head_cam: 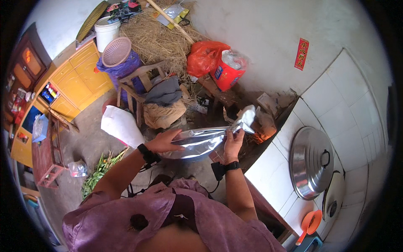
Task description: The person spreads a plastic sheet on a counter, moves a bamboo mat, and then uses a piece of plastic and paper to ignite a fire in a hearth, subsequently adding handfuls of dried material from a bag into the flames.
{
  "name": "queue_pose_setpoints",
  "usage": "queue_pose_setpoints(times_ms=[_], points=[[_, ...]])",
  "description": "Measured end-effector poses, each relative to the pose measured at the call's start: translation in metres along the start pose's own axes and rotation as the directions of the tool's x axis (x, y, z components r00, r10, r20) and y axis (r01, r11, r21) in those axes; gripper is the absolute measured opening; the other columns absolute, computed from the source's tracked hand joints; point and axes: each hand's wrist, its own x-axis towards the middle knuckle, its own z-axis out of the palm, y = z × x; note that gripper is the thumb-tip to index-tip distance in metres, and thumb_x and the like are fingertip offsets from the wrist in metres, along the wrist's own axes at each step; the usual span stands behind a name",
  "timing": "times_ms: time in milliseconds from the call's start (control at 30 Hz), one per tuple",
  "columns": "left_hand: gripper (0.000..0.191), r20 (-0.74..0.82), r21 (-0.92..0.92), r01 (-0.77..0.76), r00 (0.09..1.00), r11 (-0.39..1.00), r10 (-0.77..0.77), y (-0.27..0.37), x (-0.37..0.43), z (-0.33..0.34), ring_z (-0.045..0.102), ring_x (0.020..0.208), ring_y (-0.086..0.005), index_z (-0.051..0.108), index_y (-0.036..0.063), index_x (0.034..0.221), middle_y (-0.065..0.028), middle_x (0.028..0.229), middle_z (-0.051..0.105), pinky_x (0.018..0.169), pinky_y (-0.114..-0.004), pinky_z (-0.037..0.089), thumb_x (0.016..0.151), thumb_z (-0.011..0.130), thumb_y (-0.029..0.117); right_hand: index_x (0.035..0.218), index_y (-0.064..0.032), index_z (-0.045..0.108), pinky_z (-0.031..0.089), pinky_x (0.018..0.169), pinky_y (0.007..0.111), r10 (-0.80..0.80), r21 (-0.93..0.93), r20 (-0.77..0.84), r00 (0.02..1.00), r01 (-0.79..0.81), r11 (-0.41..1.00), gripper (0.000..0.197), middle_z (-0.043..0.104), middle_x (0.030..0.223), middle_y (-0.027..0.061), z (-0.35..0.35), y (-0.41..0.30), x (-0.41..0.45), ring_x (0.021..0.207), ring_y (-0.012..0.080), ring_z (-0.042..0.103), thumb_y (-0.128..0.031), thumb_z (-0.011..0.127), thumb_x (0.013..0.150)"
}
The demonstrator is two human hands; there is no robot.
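Note:
A shiny silver foil bag point(201, 143) lies lengthwise between my two hands, above the floor. My right hand point(233, 145) pinches it near its right end, just below the bunched, crumpled silver top point(245, 118). At the opposite end is my left hand point(165, 141), with its fingers and thumb spread around the bag's side; part of the grip is hidden. What the bag contains does not show. Beyond the crumpled top, an orange glow point(261, 137) shows low beside the tiled stove point(267, 170).
A large metal lid point(310, 162) and an orange ladle point(310, 222) rest on the stove top. Ahead stand a wooden chair point(138, 72) with cloths, a straw heap point(148, 31) and a red bag point(204, 58). Green plants point(104, 170) lie on the floor to my left.

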Motion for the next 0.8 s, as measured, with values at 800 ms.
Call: queue_pose_setpoints(times_ms=[800], points=[[0.060, 0.357, -0.272, 0.196, 0.930, 0.942, -0.091, -0.154, 0.432, -0.166, 0.057, 0.114, -0.0299, 0.034, 0.0037, 0.143, -0.0213, 0.132, 0.051, 0.092, -0.039, 0.047, 0.094, 0.060, 0.025, 0.148, -0.0001, 0.010, 0.044, 0.095, 0.043, -0.118, -0.303, -0.892, 0.436, -0.382, 0.873, 0.083, 0.035, 0.143, 0.0217, -0.068, 0.158, 0.337, 0.122, 0.0330, 0.047, -0.025, 0.063, 0.090]])
